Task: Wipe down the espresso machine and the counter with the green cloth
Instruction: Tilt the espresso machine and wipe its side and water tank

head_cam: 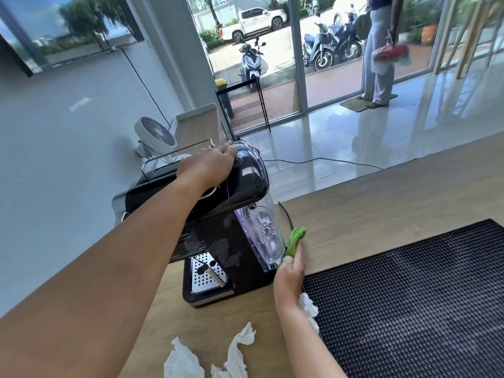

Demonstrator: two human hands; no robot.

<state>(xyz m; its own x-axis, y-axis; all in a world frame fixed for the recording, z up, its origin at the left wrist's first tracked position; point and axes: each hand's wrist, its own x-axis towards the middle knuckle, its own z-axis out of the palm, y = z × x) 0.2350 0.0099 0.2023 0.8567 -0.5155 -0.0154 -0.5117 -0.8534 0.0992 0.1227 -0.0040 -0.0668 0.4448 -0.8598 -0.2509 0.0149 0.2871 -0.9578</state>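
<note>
The cloth [296, 239] is low in the centre of the frame, bunched into a narrow green wad. The right hand [290, 271] grips its lower end with curled fingers. The rest of the cloth sticks up past the fingertips, against the lower right corner of the machine [246, 174], beside the clear tank [263, 233]. The hand's outer edge is on or just above the wooden surface [381, 208], in the narrow strip between the machine's base and the mat [414, 296].

The left hand [211, 164] lies palm down on the machine's rounded black top, left of centre. Its fingers are close together and nearly straight, with the tips at the far edge, and they hold nothing. Its forearm crosses the machine's front, hiding part of it.

A thin black cord [286, 218] rises just behind the cloth, close to the tank. The perforated drip tray [208, 274] shows below the left forearm. One crumpled tissue [308, 305] lies on the mat's edge beside the right wrist. Two more [183, 360] [240, 346] lie on the surface at the bottom of the frame.

A white fan [154, 137] stands behind the machine at centre left. In the upper right a person [379, 64] stands by the glass doors, and motorbikes [327, 47] are parked outside.
</note>
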